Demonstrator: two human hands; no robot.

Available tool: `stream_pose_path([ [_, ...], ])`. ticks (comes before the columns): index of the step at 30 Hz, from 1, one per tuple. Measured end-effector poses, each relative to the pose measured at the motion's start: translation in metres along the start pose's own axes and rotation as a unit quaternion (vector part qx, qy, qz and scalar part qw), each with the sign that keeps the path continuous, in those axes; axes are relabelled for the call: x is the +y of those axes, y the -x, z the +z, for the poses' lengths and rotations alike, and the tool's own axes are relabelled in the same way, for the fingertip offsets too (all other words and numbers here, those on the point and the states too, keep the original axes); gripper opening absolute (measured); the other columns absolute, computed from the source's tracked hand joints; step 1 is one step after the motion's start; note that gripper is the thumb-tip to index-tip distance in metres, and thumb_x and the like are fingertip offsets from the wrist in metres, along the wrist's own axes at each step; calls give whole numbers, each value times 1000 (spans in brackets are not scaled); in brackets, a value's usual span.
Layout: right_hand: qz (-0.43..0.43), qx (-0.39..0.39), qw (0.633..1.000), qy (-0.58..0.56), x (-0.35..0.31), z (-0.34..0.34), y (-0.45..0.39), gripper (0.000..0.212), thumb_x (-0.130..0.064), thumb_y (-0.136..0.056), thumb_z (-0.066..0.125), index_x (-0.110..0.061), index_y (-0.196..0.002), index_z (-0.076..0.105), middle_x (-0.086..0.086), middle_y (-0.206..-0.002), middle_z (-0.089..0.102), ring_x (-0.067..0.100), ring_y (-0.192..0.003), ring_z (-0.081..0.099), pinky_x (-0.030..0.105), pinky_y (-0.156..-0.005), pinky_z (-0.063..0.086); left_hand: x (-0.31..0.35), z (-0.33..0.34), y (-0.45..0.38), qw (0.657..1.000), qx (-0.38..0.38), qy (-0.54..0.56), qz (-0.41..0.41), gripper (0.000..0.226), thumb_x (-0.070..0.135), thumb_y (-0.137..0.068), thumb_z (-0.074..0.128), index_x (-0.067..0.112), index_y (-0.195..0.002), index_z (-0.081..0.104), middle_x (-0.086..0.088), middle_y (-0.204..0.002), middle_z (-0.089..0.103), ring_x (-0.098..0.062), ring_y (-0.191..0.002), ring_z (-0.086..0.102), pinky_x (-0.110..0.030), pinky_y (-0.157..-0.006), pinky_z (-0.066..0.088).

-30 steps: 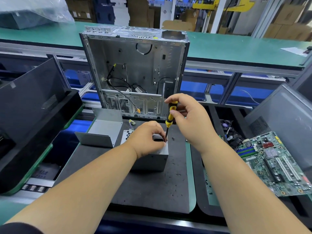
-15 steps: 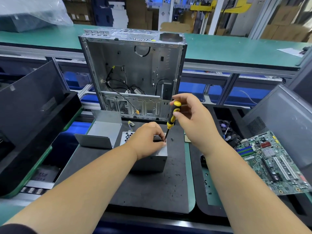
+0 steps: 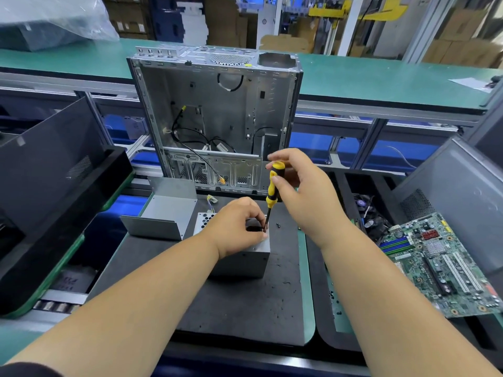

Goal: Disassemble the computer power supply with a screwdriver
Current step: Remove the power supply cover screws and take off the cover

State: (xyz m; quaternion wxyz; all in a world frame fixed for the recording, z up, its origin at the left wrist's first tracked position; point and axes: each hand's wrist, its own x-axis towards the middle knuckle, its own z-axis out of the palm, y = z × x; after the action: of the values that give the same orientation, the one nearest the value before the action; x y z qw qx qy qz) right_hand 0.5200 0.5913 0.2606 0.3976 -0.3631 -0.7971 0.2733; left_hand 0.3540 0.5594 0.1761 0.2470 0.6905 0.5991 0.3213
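Presently the power supply (image 3: 239, 257) is braced at mat centre by the left hand (image 3: 239, 229), fingers curled over its top edge. The screwdriver (image 3: 272, 194) is pinched by the right hand (image 3: 302, 191), tip seated at the top corner. Risk: the tip may cam out if tilted, gouging the nearby fingertips (image 3: 262, 235); a freed screw may roll off the black mat (image 3: 245, 308) like the loose screw (image 3: 278, 225) at 1 o'clock. A motherboard (image 3: 441, 268) is noted at 3 o'clock, an open case (image 3: 217, 118) at 12, a green bench (image 3: 381, 83) beyond.
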Motion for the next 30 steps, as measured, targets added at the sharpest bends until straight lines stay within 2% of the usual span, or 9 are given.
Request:
stream_pose_path([
  [3,-9,8,1000,-3,2,2,1,18,-16,-94,60,-27,-108,58,-11,-100,61,14,-92,61,44,-81,55,1,0,-1,1000,-3,-4,2,17,17,-74,79,30,-75,68,7,-96,58,-13,-97,58,-42,-90,50],
  [6,-31,42,999,11,4,5,0,24,-27,-86,75,-25,-104,60,-11,-98,53,10,-91,56,38,-80,52,1,0,-1,1000,0,11,0,21,15,-73,78,32,-74,66,7,-95,58,-14,-98,58,-42,-90,49],
  [8,-30,55,998,2,4,7,-2,22,-23,-85,77,-24,-101,61,-8,-96,52,11,-84,55,38,-78,52,0,-1,-2,1000,2,12,1,23,17,-72,79,35,-72,65,8,-96,58,-15,-100,57,-42,-91,49],
  [13,-21,25,999,-9,4,8,-4,25,-11,-92,60,-29,-109,55,-15,-102,62,13,-91,61,44,-81,54,-4,-2,-5,1000,-8,-2,-7,15,28,-69,80,35,-73,67,16,-100,57,-14,-105,56,-43,-94,48],
  [16,-15,21,999,-24,6,9,-4,17,-13,-91,55,-26,-102,53,-12,-99,64,17,-86,61,47,-76,54,-7,-1,-5,1000,-7,2,-9,14,30,-69,80,35,-73,68,17,-101,57,-12,-106,56,-43,-95,48],
  [20,-50,52,997,33,7,11,-5,24,-26,-85,75,-21,-102,59,-9,-98,51,1,-87,50,16,-77,44,-9,0,-5,1000,-2,0,-5,15,29,-69,81,33,-74,67,17,-100,57,-10,-106,55,-43,-95,47],
  [21,-48,56,997,33,6,11,-6,26,-25,-83,78,-21,-102,60,-8,-97,49,1,-85,50,15,-76,43,-9,1,-5,1000,2,0,-4,17,28,-69,82,33,-73,67,17,-101,56,-10,-106,55,-43,-95,47],
  [25,-30,44,998,15,4,9,-7,21,-15,-87,73,-24,-102,60,-6,-95,53,9,-82,54,29,-77,51,-8,0,-4,1000,2,2,-7,15,26,-70,83,31,-76,70,17,-102,57,-11,-107,55,-42,-97,46],
  [30,-5,-1,999,-41,5,6,-2,26,-8,-92,50,-28,-106,57,-12,-100,62,19,-89,62,47,-77,55,-7,-1,-4,1000,-4,-3,-19,13,28,-72,83,32,-80,73,18,-103,57,-7,-105,55,-40,-98,47],
])
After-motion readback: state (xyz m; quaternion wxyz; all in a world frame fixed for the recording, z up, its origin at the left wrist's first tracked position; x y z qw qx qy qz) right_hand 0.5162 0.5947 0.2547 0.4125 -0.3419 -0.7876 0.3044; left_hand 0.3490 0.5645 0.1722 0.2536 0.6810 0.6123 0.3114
